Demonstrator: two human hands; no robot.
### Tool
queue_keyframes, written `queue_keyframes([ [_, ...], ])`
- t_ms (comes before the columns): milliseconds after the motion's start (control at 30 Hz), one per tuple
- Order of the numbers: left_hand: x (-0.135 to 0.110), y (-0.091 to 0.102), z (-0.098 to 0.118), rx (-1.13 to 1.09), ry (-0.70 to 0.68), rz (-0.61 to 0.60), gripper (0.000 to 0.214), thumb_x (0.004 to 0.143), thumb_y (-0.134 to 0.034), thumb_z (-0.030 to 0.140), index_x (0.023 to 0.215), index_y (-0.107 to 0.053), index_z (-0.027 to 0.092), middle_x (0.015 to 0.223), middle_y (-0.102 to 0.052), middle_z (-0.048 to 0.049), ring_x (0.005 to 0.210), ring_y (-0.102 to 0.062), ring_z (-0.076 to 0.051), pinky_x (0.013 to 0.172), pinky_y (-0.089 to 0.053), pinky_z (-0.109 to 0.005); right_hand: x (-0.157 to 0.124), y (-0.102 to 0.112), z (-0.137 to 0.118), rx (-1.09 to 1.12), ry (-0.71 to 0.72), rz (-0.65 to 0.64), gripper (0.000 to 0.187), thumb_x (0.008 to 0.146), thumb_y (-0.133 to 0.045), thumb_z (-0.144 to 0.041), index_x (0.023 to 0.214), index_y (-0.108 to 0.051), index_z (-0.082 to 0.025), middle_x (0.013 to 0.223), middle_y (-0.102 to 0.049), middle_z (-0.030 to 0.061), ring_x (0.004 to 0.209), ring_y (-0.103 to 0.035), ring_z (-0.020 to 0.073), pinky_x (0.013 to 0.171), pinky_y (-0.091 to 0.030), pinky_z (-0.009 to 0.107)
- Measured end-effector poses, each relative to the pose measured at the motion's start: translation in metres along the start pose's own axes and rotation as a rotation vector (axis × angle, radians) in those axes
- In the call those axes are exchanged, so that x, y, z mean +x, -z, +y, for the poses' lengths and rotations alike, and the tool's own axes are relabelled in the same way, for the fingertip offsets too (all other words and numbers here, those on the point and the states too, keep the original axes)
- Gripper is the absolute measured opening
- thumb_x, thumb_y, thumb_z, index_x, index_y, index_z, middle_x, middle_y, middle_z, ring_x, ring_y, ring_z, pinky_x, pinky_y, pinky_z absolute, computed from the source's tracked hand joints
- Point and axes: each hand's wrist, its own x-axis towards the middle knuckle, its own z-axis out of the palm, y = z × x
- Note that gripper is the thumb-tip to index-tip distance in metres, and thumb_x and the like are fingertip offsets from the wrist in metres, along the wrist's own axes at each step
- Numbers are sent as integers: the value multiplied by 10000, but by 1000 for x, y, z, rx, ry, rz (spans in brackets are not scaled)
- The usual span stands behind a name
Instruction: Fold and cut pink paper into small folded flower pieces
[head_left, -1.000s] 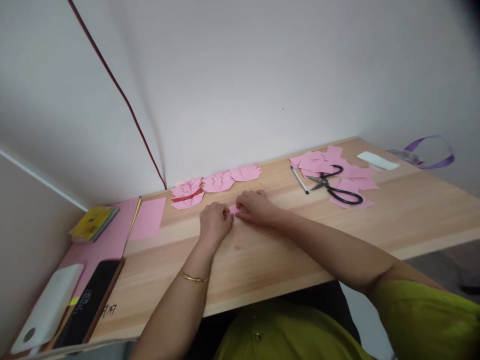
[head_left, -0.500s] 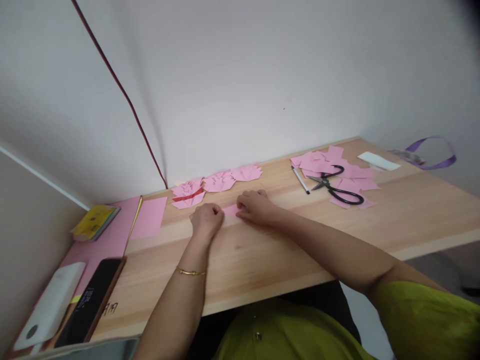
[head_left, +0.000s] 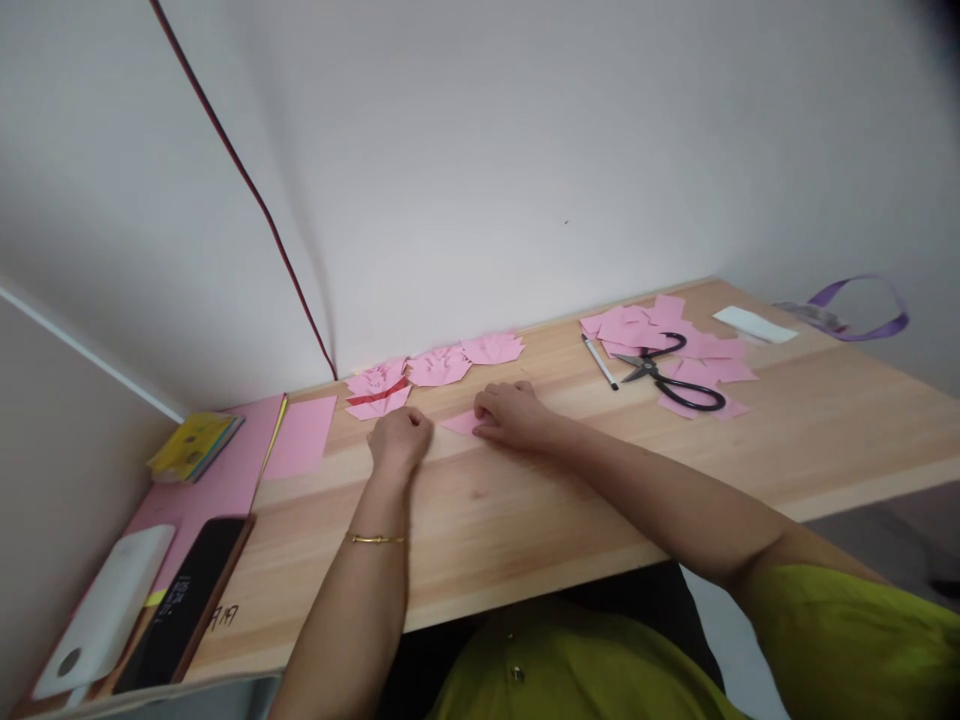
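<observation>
Remotely, I see my right hand curled over a pink paper piece at its nine o'clock on the worktop, left hand curled beyond, whether either's fingers pinch I cannot tell.

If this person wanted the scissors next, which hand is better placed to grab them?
Probably the right hand: the scissors lie on its side, nearer to it. It is at the small pink paper, but the left hand would likely have to reach across.
</observation>
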Motion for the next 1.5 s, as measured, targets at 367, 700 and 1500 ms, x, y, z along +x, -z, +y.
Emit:
queue_keyframes([
  [367, -27, -23, 25, -34, -400, 67, 115, 757, -562, 279, 803, -640, 208, 832, -665, -39, 850, -567, -204, 762, -383, -316, 0, 1, -1, 0, 20, 6, 199, 833, -541, -365, 904, -594, -187, 1008, -641, 68, 971, -553, 221, 814, -283, 340],
  [700, -18, -19, 19, 46, -323, 40, 125, 765, -518, 220, 730, -637, 224, 818, -677, -23, 827, -573, -205, 711, -353, -317, 1, -2, 1, -22, 24, 0, 196, 819, -572, -343, 938, -585, -188, 1041, -631, 77, 988, -544, 230, 823, -281, 342],
  [1500, -25, -23, 24, 21, -395, 25, 112, 757, -535, 230, 740, -646, 222, 800, -657, -25, 826, -564, -201, 733, -370, -321, 2, -4, 3, -24, 33, 0, 190, 829, -558, -341, 943, -579, -190, 1044, -622, 76, 996, -539, 222, 837, -281, 342],
])
